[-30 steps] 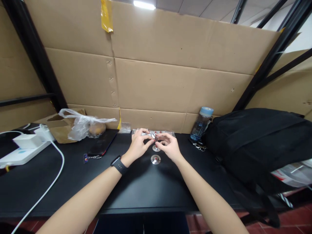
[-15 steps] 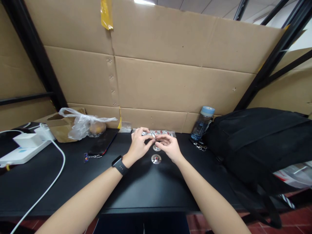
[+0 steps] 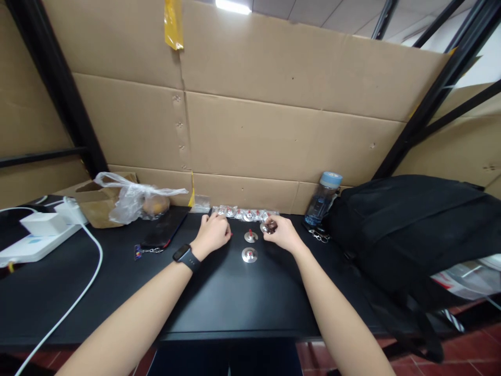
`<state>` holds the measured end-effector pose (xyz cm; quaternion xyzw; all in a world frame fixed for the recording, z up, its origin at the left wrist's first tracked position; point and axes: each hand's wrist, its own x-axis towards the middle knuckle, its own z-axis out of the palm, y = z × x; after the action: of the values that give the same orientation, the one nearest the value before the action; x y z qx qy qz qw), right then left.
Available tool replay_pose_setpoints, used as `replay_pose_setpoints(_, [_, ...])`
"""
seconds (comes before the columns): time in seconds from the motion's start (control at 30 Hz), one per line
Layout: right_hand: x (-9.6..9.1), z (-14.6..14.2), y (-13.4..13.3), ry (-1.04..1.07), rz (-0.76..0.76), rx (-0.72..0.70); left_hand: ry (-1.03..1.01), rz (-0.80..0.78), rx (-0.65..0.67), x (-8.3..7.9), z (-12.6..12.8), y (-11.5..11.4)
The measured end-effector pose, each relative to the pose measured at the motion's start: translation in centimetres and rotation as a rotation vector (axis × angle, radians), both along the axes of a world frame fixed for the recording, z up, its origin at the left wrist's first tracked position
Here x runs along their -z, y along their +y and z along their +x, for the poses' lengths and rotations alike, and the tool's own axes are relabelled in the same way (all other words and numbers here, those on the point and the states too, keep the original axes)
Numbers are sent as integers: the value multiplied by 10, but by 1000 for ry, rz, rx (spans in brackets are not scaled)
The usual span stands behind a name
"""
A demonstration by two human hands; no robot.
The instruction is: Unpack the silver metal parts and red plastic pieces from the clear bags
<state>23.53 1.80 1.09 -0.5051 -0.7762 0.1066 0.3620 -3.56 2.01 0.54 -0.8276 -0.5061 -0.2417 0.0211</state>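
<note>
Small silver finger cymbals with red loops lie on the black table. One cymbal (image 3: 251, 236) sits between my hands with its loop standing up, and another cymbal (image 3: 249, 255) lies nearer to me. My right hand (image 3: 285, 235) pinches a tilted cymbal (image 3: 266, 227) by its edge, just above the table. My left hand (image 3: 213, 235), with a dark watch (image 3: 187, 257) on the wrist, is curled palm down to the left of the cymbals. A small red bit shows at its fingertips; what it holds is hidden. Behind the hands runs a row of cymbals in clear plastic packets (image 3: 249, 214).
A blue-capped bottle (image 3: 324, 198) and a black backpack (image 3: 407, 235) stand on the right. On the left are a dark pouch (image 3: 162, 230), a plastic bag (image 3: 135, 201), a cardboard box (image 3: 92, 209) and a white power strip (image 3: 33, 245) with a cable. A cardboard wall (image 3: 250, 130) closes the back.
My hands were together over the cymbals and have moved apart, left hand to the left and right hand to the right. The cymbal in my right hand now shows, and more packets are uncovered.
</note>
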Motion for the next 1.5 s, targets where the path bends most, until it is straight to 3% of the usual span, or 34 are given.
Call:
replay_pose_setpoints(0.13, [9, 28, 12, -114, -113, 58, 97, -145, 1, 2, -24, 15])
replay_pose_setpoints(0.27, [19, 32, 19, -115, -179, 17, 119, -273, 49, 1, -42, 29])
replay_pose_setpoints(0.4, [19, 29, 18, -150, -184, -19, 87, -125, -165, 16, -58, 43])
replay_pose_setpoints(0.57, [13, 27, 14, -216, -124, -11, 135, -122, -290, 34, -69, 54])
replay_pose_setpoints(0.77, [14, 5, 8, -145, -33, -173, 72, 64, -414, 33, -77, 59])
replay_pose_setpoints(0.9, [18, -15, 4, -170, 4, -308, 21, 80, -470, 35, -86, 61])
replay_pose_setpoints(1.1, [21, -28, 4, -301, 8, -302, -11, 72, -483, 32, -88, 62])
replay_pose_setpoints(1.3, [19, -28, 4, -227, 43, -297, -69, 146, -504, 16, -83, 52])
replay_pose_setpoints(1.4, [18, -27, 4, -175, 60, -293, -128, 187, -432, 5, -73, 43])
replay_pose_setpoints(1.5, [18, -25, 7, -154, 45, -232, -137, 185, -257, -3, -52, 32])
